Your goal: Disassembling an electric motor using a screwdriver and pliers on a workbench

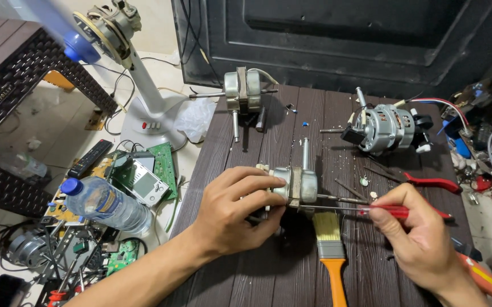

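Currently | left hand (236, 210) fingers closed around motor (295, 186) at table (269, 273) centre | right hand (414, 236) pinching red screwdriver (394, 212), tip at motor side | step, judged: working a fastener | next needs steady grip, aligned tip | brush (330, 250) beside

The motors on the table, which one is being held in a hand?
The near motor at the table's middle: the left hand grips it. The far motor and the right-side motor lie untouched.
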